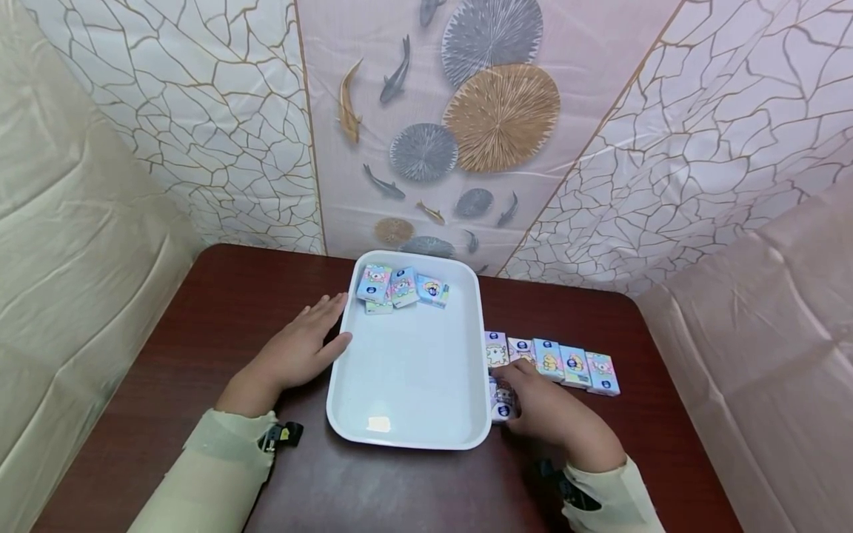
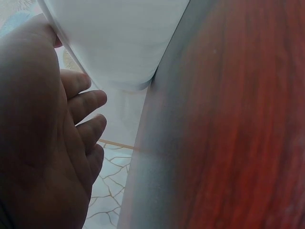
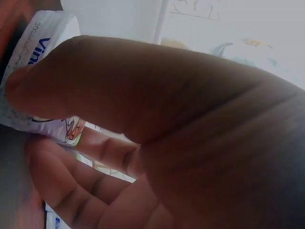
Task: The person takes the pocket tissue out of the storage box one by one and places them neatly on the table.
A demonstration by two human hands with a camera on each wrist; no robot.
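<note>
A white tray lies on the dark red table, with several small tissue packs grouped at its far left end. My left hand rests at the tray's left rim, fingers extended and thumb on the edge; in the left wrist view its fingertips line the tray's outer side. Beside the right rim, my right hand grips a purple-and-white tissue pack between thumb and fingers. The right wrist view shows the thumb across the printed face of this pack, covering part of it.
Right of the tray, a row of several pastel tissue packs runs along the table, just beyond my right hand. A patterned curtain hangs behind the table's far edge, and beige fabric borders both sides.
</note>
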